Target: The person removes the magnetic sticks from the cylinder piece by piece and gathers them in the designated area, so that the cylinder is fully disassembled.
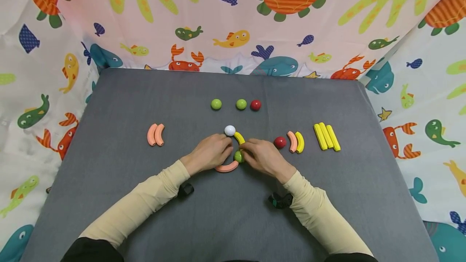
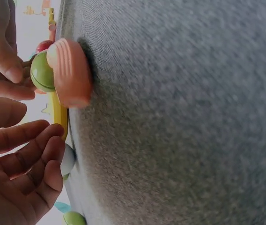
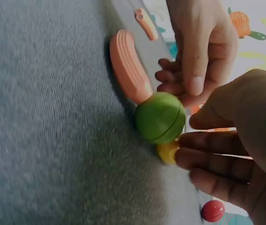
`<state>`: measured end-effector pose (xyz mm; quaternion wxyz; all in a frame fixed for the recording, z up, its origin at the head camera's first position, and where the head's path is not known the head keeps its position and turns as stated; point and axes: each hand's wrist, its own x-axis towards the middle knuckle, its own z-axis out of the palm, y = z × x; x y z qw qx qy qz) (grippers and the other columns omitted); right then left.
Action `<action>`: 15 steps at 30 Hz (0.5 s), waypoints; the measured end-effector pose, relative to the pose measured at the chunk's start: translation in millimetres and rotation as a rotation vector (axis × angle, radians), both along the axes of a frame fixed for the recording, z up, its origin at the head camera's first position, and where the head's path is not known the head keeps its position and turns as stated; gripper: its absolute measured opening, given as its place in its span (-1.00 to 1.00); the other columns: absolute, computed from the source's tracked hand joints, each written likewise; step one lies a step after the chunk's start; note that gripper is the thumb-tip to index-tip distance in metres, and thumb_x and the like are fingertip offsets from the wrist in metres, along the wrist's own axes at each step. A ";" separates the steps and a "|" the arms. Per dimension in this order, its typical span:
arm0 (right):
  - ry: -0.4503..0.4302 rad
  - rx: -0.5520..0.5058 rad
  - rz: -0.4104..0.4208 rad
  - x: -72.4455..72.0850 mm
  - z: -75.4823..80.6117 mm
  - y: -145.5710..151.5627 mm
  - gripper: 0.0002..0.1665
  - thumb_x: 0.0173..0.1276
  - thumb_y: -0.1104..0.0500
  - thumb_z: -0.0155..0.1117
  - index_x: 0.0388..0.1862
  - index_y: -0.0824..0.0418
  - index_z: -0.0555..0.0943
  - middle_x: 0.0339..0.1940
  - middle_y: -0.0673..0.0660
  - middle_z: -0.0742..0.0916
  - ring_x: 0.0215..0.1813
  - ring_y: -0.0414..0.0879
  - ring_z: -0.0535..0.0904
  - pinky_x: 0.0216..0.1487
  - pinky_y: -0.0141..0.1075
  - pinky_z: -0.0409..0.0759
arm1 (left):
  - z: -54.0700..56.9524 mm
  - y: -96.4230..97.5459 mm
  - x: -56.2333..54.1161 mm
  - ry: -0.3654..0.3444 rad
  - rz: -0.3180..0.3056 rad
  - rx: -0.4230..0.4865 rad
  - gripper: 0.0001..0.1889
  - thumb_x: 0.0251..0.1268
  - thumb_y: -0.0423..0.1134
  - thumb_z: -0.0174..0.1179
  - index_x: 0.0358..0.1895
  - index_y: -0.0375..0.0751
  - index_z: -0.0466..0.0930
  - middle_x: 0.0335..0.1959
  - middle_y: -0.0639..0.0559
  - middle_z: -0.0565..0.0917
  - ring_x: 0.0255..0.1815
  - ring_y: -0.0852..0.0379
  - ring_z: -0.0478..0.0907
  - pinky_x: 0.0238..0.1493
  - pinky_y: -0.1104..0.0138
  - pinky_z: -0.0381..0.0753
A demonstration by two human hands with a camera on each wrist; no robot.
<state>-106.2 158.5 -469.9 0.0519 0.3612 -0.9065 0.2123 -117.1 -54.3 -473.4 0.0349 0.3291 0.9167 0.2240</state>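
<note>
Near the middle of the grey table, my left hand (image 1: 212,151) lies left of a small figure of toy pieces, fingers loosely bent. In the left wrist view its fingertips (image 2: 55,131) are close to a curved yellow piece (image 2: 59,110); contact is unclear. My right hand (image 1: 265,157) is on the other side, its fingertips at the yellow piece's lower end and a grooved green ball (image 3: 161,117). Neither hand clearly pinches anything. A white ball (image 1: 229,130) touches the yellow piece's upper end. Below, a curved pink piece (image 1: 227,167) meets the green ball.
Beyond are two green balls (image 1: 216,104) and a red ball (image 1: 256,105). Two pink pieces (image 1: 155,134) lie left. To the right are another red ball (image 1: 280,142), a pink piece (image 1: 292,141), a yellow curved piece (image 1: 300,142) and straight yellow sticks (image 1: 327,136).
</note>
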 end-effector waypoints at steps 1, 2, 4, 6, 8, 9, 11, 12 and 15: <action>0.012 -0.001 0.001 -1.4 -0.3 -0.1 -0.86 0.30 0.27 0.30 -0.18 0.20 0.72 -0.34 0.03 0.71 -0.36 -0.17 0.58 -0.32 -0.28 0.60 | 1.1 0.6 0.6 -0.003 -0.004 -0.007 -0.84 0.44 -0.22 0.11 -0.29 -0.14 0.64 -0.43 0.03 0.60 -0.46 0.15 0.45 -0.42 0.31 0.45; 0.025 -0.004 0.001 -3.2 -0.8 0.1 -0.84 0.29 0.29 0.30 -0.16 0.20 0.72 -0.31 0.04 0.72 -0.31 -0.15 0.60 -0.27 -0.26 0.62 | 2.0 1.6 1.4 -0.004 -0.009 -0.011 -0.84 0.44 -0.21 0.11 -0.25 -0.15 0.65 -0.39 0.02 0.62 -0.43 0.14 0.48 -0.39 0.31 0.47; 0.048 -0.015 -0.001 -7.9 -2.0 0.9 -0.77 0.29 0.34 0.27 -0.09 0.22 0.71 -0.20 0.08 0.74 -0.18 -0.09 0.64 -0.12 -0.22 0.64 | 3.9 4.1 3.2 0.006 -0.025 -0.016 -0.82 0.43 -0.17 0.12 -0.18 -0.17 0.67 -0.33 0.00 0.65 -0.37 0.11 0.53 -0.34 0.29 0.53; 0.046 -0.039 0.008 -13.4 -2.7 1.6 -0.67 0.28 0.40 0.22 0.02 0.24 0.67 -0.06 0.12 0.73 -0.01 -0.02 0.64 0.06 -0.17 0.62 | 5.1 7.0 5.3 0.033 -0.047 -0.020 -0.79 0.41 -0.14 0.16 -0.13 -0.19 0.67 -0.26 -0.02 0.67 -0.29 0.08 0.58 -0.25 0.26 0.59; 0.024 -0.054 0.034 -19.8 -2.8 0.9 -0.58 0.31 0.44 0.15 0.14 0.26 0.61 0.08 0.16 0.70 0.15 0.02 0.60 0.22 -0.12 0.55 | 5.5 10.2 7.1 0.076 -0.068 -0.020 -0.78 0.38 -0.11 0.20 -0.16 -0.19 0.68 -0.26 -0.02 0.66 -0.27 0.06 0.59 -0.22 0.25 0.59; 0.006 -0.054 0.054 -23.1 -2.3 0.0 -0.53 0.32 0.45 0.11 0.20 0.25 0.57 0.16 0.16 0.67 0.22 0.03 0.57 0.29 -0.10 0.51 | 5.3 11.9 8.2 0.097 -0.078 -0.016 -0.78 0.36 -0.11 0.23 -0.18 -0.20 0.68 -0.27 -0.02 0.65 -0.28 0.06 0.58 -0.21 0.24 0.60; -0.029 -0.050 0.108 -29.5 -1.3 -2.9 -0.45 0.31 0.49 0.06 0.28 0.26 0.52 0.27 0.18 0.61 0.34 0.07 0.49 0.38 -0.05 0.42 | 3.8 15.2 9.7 0.134 -0.096 -0.026 -0.80 0.33 -0.10 0.25 -0.22 -0.17 0.67 -0.27 -0.02 0.64 -0.28 0.06 0.58 -0.20 0.24 0.60; -0.047 -0.044 0.134 -32.1 -0.7 -4.4 -0.42 0.30 0.51 0.04 0.30 0.26 0.50 0.31 0.18 0.59 0.38 0.09 0.46 0.41 -0.04 0.38 | 3.0 16.4 10.3 0.148 -0.105 -0.028 -0.81 0.33 -0.10 0.26 -0.24 -0.16 0.67 -0.28 -0.02 0.63 -0.30 0.07 0.57 -0.22 0.24 0.59; -0.094 -0.028 0.197 -37.8 0.6 -8.3 -0.34 0.25 0.59 -0.01 0.32 0.28 0.49 0.37 0.20 0.55 0.45 0.15 0.39 0.44 0.01 0.34 | 1.1 18.6 11.5 0.163 -0.124 -0.028 -0.85 0.33 -0.14 0.26 -0.24 -0.14 0.68 -0.30 -0.02 0.61 -0.34 0.07 0.56 -0.24 0.24 0.59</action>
